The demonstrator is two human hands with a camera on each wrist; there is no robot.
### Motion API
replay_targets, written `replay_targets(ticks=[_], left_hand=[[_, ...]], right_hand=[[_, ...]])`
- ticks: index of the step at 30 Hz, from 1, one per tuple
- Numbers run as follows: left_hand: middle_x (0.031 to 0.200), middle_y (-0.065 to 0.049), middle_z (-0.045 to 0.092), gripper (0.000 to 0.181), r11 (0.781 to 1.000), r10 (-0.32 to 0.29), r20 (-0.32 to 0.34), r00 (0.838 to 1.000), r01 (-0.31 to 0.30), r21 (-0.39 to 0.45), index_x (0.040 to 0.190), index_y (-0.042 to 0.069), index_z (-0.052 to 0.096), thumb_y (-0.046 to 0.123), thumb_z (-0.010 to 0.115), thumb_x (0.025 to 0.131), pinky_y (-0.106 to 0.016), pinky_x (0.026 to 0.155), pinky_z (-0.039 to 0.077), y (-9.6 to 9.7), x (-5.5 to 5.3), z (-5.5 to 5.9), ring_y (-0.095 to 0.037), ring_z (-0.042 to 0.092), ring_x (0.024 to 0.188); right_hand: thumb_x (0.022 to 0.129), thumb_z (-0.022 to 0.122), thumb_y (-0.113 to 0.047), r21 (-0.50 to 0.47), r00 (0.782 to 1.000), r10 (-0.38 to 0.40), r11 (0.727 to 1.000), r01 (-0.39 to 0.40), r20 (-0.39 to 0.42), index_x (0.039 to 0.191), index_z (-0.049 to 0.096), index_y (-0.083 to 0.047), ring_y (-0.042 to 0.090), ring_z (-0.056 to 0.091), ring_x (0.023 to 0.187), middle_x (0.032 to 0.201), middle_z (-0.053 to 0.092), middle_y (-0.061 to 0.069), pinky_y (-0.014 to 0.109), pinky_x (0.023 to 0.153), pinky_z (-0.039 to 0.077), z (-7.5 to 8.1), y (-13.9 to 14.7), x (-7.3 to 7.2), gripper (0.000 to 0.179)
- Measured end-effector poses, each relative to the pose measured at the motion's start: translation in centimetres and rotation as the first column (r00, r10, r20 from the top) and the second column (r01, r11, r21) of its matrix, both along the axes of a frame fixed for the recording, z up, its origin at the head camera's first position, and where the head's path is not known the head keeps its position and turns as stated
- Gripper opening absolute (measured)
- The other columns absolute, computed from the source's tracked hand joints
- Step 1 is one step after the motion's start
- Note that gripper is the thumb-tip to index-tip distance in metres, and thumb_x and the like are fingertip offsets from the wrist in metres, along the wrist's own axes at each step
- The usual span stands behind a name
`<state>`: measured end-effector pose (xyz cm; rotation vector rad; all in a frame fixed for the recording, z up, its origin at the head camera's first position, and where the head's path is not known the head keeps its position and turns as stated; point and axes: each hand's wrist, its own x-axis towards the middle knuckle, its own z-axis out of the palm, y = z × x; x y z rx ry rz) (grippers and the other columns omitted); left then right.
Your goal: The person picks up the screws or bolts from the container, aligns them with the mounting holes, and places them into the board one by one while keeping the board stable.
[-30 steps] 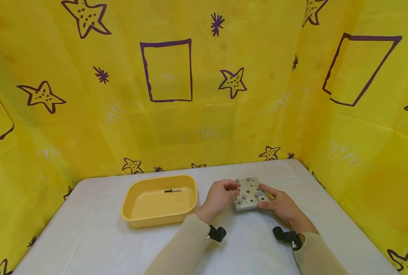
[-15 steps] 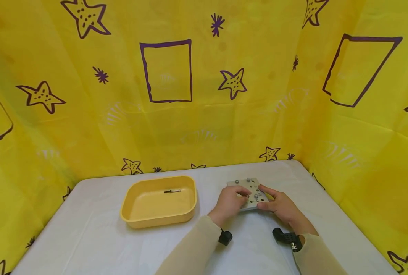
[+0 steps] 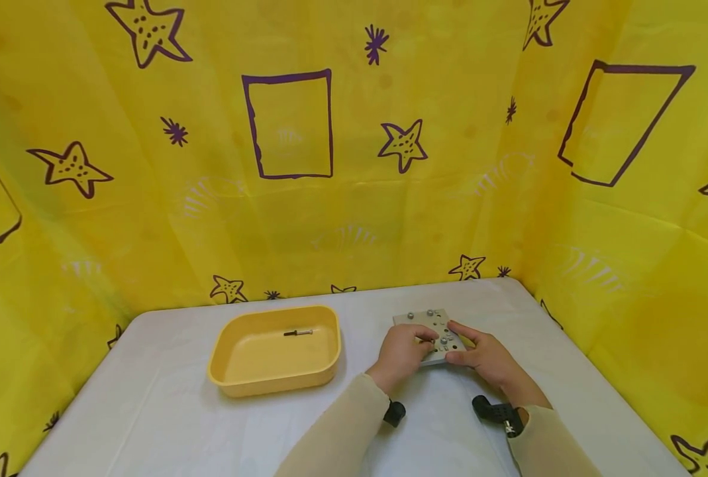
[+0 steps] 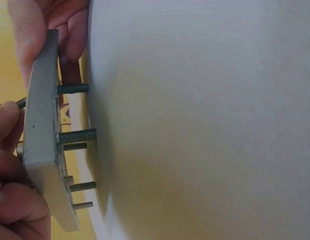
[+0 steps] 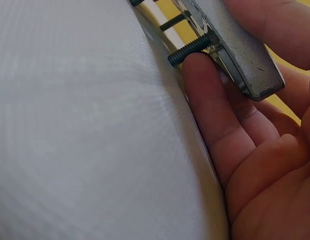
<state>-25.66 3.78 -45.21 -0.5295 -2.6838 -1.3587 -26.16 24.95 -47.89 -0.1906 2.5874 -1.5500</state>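
My right hand point(image 3: 486, 354) grips the right edge of a grey metal plate point(image 3: 420, 320), thumb on the near side and fingers at the far side and underneath. Several bolts point(image 3: 430, 313) stand in the plate's holes. Their threaded shanks point(image 4: 78, 136) stick out below in the left wrist view, and one lies by a right fingertip point(image 5: 200, 70) in the right wrist view. Over the plate's near left part, my left hand point(image 3: 397, 352) pinches a small screw point(image 4: 21, 103), its threaded end at the plate's top face. The left hand covers part of the plate in the head view.
A yellow tray point(image 3: 273, 386) sits left of the hands, with a small dark-and-silver screw-like piece point(image 3: 298, 332) inside. White cloth covers the table point(image 3: 169, 411). Yellow patterned curtains point(image 3: 354, 218) enclose the back and sides.
My left hand has moved right and slightly nearer across the plate, from its left edge toward the middle, then barely shifted. The right hand keeps its grip on the plate.
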Motion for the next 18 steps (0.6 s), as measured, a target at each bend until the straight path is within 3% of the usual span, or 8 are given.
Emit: replay_targets(ticks=[8, 18], left_hand=[[0.091, 0.016, 0.072, 0.017, 0.997, 0.013, -0.081, 0.997, -0.019, -0.074, 0.101, 0.019, 0.081, 0.009, 0.076, 0.088, -0.026, 0.09, 0.048, 0.24, 0.27, 0.09, -0.005, 0.064, 0.098], [0.097, 0.015, 0.073, 0.017, 0.983, -0.028, -0.144, 0.989, 0.001, -0.186, 0.103, 0.019, 0.081, 0.014, 0.077, 0.088, -0.024, 0.085, 0.048, 0.13, 0.73, 0.33, -0.005, 0.064, 0.096]], right_hand=[[0.078, 0.085, -0.038, -0.023, 1.0, 0.0, 1.0, 0.0, 0.008, 0.15, 0.047, -0.014, 0.044, 0.023, 0.143, 0.154, 0.036, 0.022, 0.065, 0.111, 0.013, -0.09, -0.03, 0.08, 0.085], [0.073, 0.088, -0.04, -0.066, 0.999, -0.013, 0.998, 0.015, 0.04, 0.151, 0.045, -0.017, 0.041, 0.027, 0.14, 0.156, 0.032, 0.022, 0.063, 0.111, 0.017, -0.14, -0.12, 0.1, 0.092]])
